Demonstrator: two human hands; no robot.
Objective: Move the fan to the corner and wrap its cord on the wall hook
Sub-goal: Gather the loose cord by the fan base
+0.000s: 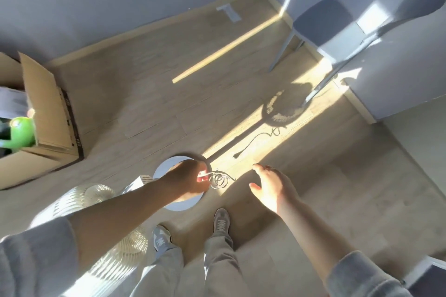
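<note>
- Two grey sneakers [193, 229] and light trousers at the bottom middle of the frame, standing on the wooden floor [149, 94].
- White fan [96, 219] sits lower left, grille lit by sun, its round base [166, 166] just behind the left hand.
- Left hand [187, 179], centre of the frame: fingers pinching the coiled cord [219, 179], loops dangling just right of them.
- Right hand [272, 188], right of centre, fingers spread loose, holding nothing, apart from the cord.
- Fan and cord shadows [280, 111] fall on the sunlit floor further up.
- Cardboard box [48, 113] at left edge, something green [21, 131] inside.
- Grey chair [325, 29] upper right by the wall.
</note>
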